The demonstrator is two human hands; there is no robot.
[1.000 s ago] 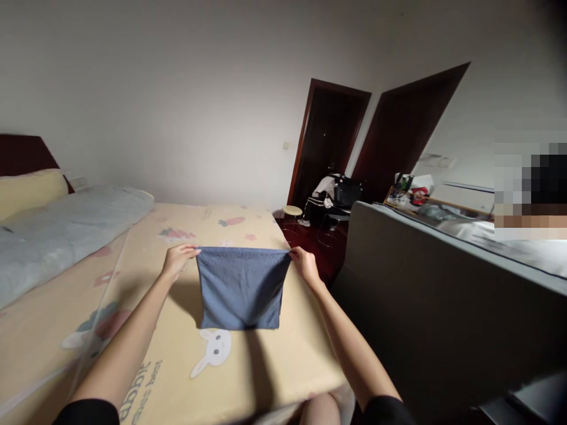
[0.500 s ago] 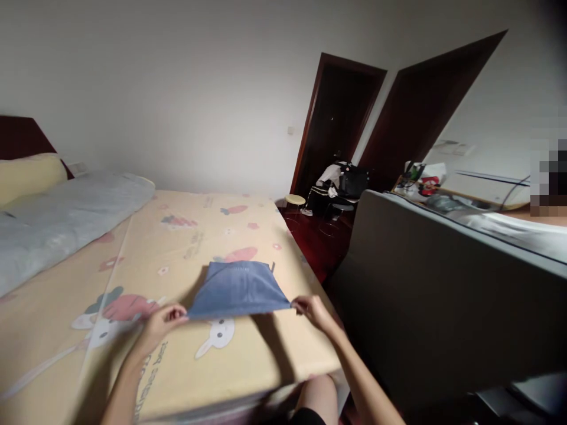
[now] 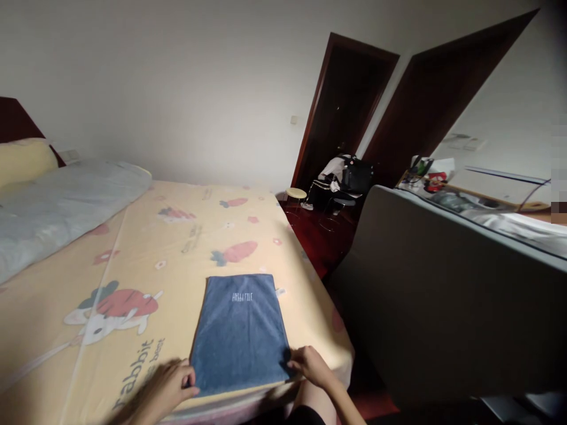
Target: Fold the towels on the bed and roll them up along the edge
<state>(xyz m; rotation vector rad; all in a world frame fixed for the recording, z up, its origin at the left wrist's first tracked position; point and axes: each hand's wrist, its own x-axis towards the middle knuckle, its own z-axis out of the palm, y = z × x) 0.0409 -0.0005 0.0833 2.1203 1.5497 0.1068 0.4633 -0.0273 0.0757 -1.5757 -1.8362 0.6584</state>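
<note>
A dark blue cloth (image 3: 239, 348) lies flat near the close edge of a bed (image 3: 261, 227), its white lettering (image 3: 242, 297) upside down to the wearer and a small pale tag (image 3: 281, 291) jutting out at two o'clock. At the cloth's eight o'clock, the left hand (image 3: 175, 383) meets the near corner with curled fingers and thumb; whether it pinches the fabric cannot be told. At four o'clock, the right hand (image 3: 305, 363) is clamped on the opposite near corner, the two hands well apart. A printed carrot (image 3: 239, 252) decorates the yellow bedding at twelve o'clock, a printed rabbit (image 3: 100, 330) at nine. Farther out, a grey blanket (image 3: 75, 203) and a yellow pillow (image 3: 24, 159) sit at ten. A round stool (image 3: 296, 193) stands at one, with a black bag (image 3: 359, 176) before dark doors just beyond, while a tall grey panel (image 3: 425, 295) rises at three.
</note>
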